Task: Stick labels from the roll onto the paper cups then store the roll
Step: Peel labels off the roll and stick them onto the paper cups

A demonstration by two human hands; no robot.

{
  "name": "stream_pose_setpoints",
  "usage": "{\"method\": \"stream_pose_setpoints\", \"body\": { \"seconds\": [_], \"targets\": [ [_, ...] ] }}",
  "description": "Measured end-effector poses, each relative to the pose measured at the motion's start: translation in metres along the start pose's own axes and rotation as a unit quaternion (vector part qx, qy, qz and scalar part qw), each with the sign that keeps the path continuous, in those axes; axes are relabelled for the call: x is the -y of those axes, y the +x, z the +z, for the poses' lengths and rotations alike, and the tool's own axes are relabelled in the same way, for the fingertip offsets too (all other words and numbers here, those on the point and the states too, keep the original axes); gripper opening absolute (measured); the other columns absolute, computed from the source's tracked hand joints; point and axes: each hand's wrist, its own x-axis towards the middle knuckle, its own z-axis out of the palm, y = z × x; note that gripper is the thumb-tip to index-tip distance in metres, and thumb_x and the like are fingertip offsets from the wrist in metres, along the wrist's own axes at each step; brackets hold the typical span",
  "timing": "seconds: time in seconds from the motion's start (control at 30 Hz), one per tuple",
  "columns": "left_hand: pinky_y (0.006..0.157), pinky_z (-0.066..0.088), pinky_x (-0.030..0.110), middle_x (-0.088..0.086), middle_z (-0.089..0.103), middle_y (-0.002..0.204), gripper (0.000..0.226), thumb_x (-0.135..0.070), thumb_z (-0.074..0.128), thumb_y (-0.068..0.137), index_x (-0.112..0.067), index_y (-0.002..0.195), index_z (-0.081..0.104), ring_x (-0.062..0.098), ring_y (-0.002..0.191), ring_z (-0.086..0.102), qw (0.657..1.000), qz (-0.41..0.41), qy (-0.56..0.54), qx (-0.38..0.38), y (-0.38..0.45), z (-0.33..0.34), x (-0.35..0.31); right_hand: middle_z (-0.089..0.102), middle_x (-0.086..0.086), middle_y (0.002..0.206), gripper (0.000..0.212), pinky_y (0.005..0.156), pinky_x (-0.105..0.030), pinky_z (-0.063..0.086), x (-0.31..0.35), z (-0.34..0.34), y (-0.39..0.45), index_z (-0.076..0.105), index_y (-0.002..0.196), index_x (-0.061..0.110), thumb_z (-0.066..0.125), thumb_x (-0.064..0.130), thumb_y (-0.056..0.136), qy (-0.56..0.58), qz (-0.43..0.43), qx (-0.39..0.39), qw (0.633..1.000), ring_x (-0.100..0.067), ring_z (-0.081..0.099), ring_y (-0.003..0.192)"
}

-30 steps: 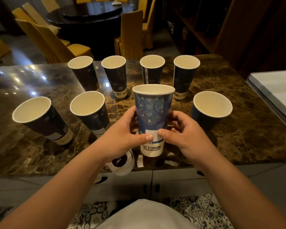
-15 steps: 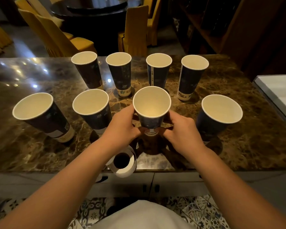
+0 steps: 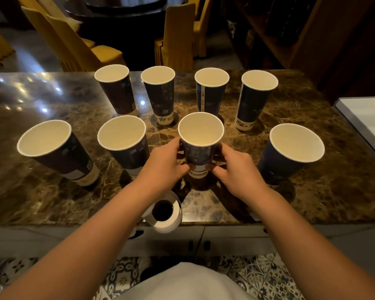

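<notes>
Label roll: white, wound round a dark hollow core, lying at the near edge of the worktop with its open core facing up. It sits just beside the left forearm, near side of both hands, and neither hand touches it.

Left hand and right hand: each grip is closed round the lower body of the centre cup, left hand on its left flank, right hand on its right flank, thumbs meeting at the front above the pale printed band at the base. The cup stands upright between them; whether its base is on the worktop or just above it cannot be told.

Centre cup: dark blue paper with a pale pattern, white rim, cream interior, mouth open upward.

Near row, level with it: left cup, second cup and right cup, all upright, same blue stock. A pale rectangular patch shows low on the left cup's side.

Far row: four more cups upright, apart from one another.

Beyond the worktop: yellow chairs round a dark table.
</notes>
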Motion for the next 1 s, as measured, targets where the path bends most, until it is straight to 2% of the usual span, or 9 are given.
{"method": "stream_pose_setpoints", "body": {
  "seconds": [0.13, 0.3, 0.4, 0.47, 0.57, 0.7, 0.8, 0.93, 1.0],
  "targets": [
    [0.1, 0.041, 0.025, -0.001, 0.053, 0.142, 0.074, -0.028, 0.071, 0.086, -0.023, 0.148, 0.031, 0.015, 0.128, 0.051, 0.999, 0.002, 0.043, 0.02, -0.019, -0.01, -0.012, 0.06, -0.002, 0.132, 0.054, 0.095, -0.034, 0.05, 0.001, 0.004, -0.012, 0.043, 0.14, 0.021, 0.064, 0.03, 0.091, -0.028, 0.018, 0.004, 0.999, -0.02, 0.056, 0.121],
    [0.088, 0.053, 0.017, -0.006, 0.067, 0.117, 0.04, -0.027, 0.062, 0.091, -0.017, 0.13, 0.057, 0.001, 0.106, 0.062, 0.983, 0.112, 0.016, -0.147, -0.08, -0.033, -0.013, 0.068, 0.005, 0.101, 0.045, 0.081, -0.031, 0.056, 0.008, 0.007, -0.055, 0.056, 0.132, 0.021, 0.065, 0.035, 0.089, -0.016, 0.002, -0.062, 0.998, -0.013, 0.065, 0.095],
    [0.084, 0.052, 0.014, -0.007, 0.067, 0.107, 0.034, -0.029, 0.061, 0.089, -0.016, 0.12, 0.061, 0.0, 0.1, 0.063, 0.974, 0.095, -0.013, -0.206, -0.105, -0.034, 0.016, 0.066, 0.011, 0.092, 0.04, 0.072, -0.018, 0.052, 0.011, 0.019, -0.077, 0.061, 0.128, 0.021, 0.066, 0.031, 0.089, -0.004, -0.035, -0.064, 0.997, -0.005, 0.062, 0.084],
    [0.084, 0.048, 0.01, -0.009, 0.061, 0.113, 0.041, -0.041, 0.059, 0.091, -0.017, 0.124, 0.056, -0.002, 0.102, 0.057, 0.979, 0.043, -0.007, -0.197, -0.116, -0.031, 0.033, 0.064, 0.013, 0.092, 0.041, 0.072, -0.02, 0.054, 0.012, 0.032, -0.083, 0.061, 0.128, 0.021, 0.066, 0.031, 0.089, -0.004, -0.065, -0.051, 0.997, -0.003, 0.06, 0.082],
    [0.089, 0.035, 0.008, -0.01, 0.045, 0.13, 0.067, -0.049, 0.06, 0.081, -0.019, 0.137, 0.042, 0.001, 0.116, 0.044, 0.988, -0.032, -0.012, -0.152, -0.13, -0.02, 0.051, 0.065, 0.01, 0.11, 0.044, 0.081, -0.022, 0.053, 0.019, 0.05, -0.087, 0.057, 0.131, 0.022, 0.065, 0.034, 0.089, -0.015, -0.108, -0.024, 0.994, -0.005, 0.06, 0.095],
    [0.096, 0.043, 0.024, -0.009, 0.037, 0.134, 0.082, -0.039, 0.077, 0.075, -0.023, 0.141, 0.031, 0.008, 0.121, 0.044, 0.981, -0.125, -0.05, -0.137, -0.137, -0.006, 0.064, 0.057, 0.007, 0.128, 0.044, 0.088, -0.026, 0.053, 0.031, 0.065, -0.087, 0.056, 0.129, 0.023, 0.066, 0.035, 0.087, -0.05, -0.206, 0.014, 0.977, -0.008, 0.056, 0.111],
    [0.085, 0.046, 0.021, -0.008, 0.043, 0.126, 0.072, -0.036, 0.08, 0.074, -0.027, 0.131, 0.037, 0.01, 0.111, 0.051, 0.976, -0.153, -0.069, -0.14, -0.132, -0.001, 0.066, 0.055, 0.007, 0.13, 0.041, 0.08, -0.024, 0.053, 0.037, 0.072, -0.085, 0.058, 0.125, 0.027, 0.065, 0.04, 0.086, -0.124, -0.267, 0.044, 0.955, -0.011, 0.055, 0.109],
    [0.085, 0.043, 0.014, -0.008, 0.043, 0.123, 0.05, -0.029, 0.078, 0.078, -0.026, 0.122, 0.052, 0.005, 0.108, 0.048, 0.985, -0.083, -0.02, -0.151, -0.126, -0.004, 0.07, 0.066, 0.007, 0.115, 0.032, 0.062, -0.026, 0.051, 0.038, 0.076, -0.079, 0.066, 0.115, 0.027, 0.07, 0.032, 0.084, -0.183, -0.293, 0.055, 0.937, -0.016, 0.058, 0.091],
    [0.088, 0.046, 0.018, -0.004, 0.046, 0.124, 0.033, -0.025, 0.077, 0.08, -0.022, 0.11, 0.064, 0.008, 0.111, 0.048, 0.987, -0.054, 0.011, -0.151, -0.124, -0.006, 0.073, 0.068, 0.007, 0.108, 0.031, 0.059, -0.028, 0.051, 0.035, 0.074, -0.076, 0.068, 0.112, 0.026, 0.073, 0.028, 0.081, -0.195, -0.301, 0.062, 0.931, -0.017, 0.059, 0.087]
  ]
}}
